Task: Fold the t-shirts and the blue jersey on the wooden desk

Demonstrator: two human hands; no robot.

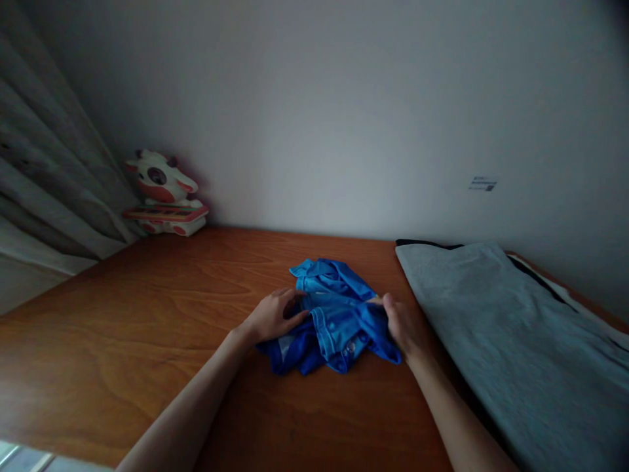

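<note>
A crumpled blue garment [339,321] of shiny cloth lies in a loose heap on the wooden tabletop. It shows lighter and darker blue parts, a stitched hem and a small pale print near its front edge. At its left side is my left hand [276,314], thumb and fingers apart, with the fingertips touching the cloth. My right hand [401,326] grips the garment's right edge; its thumb is on top and some fingers are hidden by the folds. Which part of the garment lies underneath cannot be made out.
Grey cloth with black edging [491,314] is spread on the right. A cow-shaped toy keyboard [167,213] stands at the back left, beside a pale curtain [44,157]. The brown wooden tabletop [122,334] meets a plain wall [314,118] bearing a small label [482,183].
</note>
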